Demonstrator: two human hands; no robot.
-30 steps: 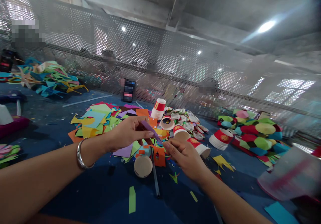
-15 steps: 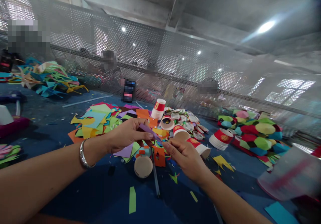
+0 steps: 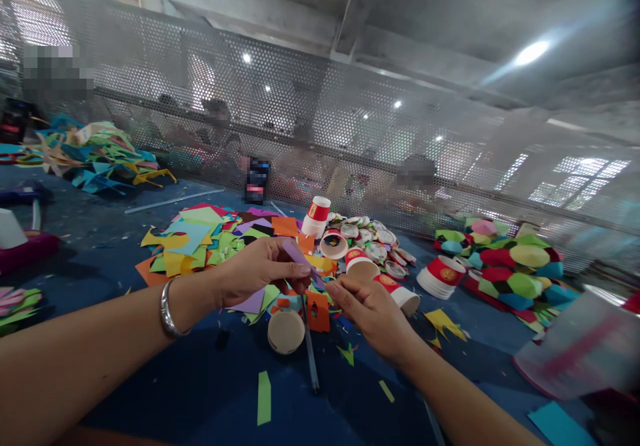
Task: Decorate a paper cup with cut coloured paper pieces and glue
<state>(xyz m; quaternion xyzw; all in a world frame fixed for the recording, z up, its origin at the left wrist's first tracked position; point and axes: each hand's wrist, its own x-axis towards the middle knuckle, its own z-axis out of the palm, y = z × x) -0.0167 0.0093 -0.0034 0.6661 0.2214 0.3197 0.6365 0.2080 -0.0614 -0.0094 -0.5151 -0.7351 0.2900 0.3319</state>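
A narrow strip of purple paper (image 3: 296, 253) is stretched between my two hands above the table. My left hand (image 3: 257, 269), with a silver bangle at its wrist, pinches the strip between thumb and fingers. The strip's other end is in the closed fingertips of my right hand (image 3: 365, 306). Below them lie a round cardboard piece (image 3: 286, 332), a clear glue stick (image 3: 311, 353) and an orange paper square (image 3: 319, 311) with a hole. A heap of coloured paper pieces (image 3: 193, 233) is behind my left hand.
Red-and-white paper cups (image 3: 441, 277) lie behind and right of my right hand. Coloured paper balls (image 3: 520, 263) and a translucent container (image 3: 575, 346) are at the right. A phone (image 3: 257, 181) leans against the perforated screen (image 3: 300, 99). Paper scraps (image 3: 100, 156) sit far left.
My left hand has shifted slightly to the right, and the purple strip's upper end has tilted a little. My right hand has barely moved.
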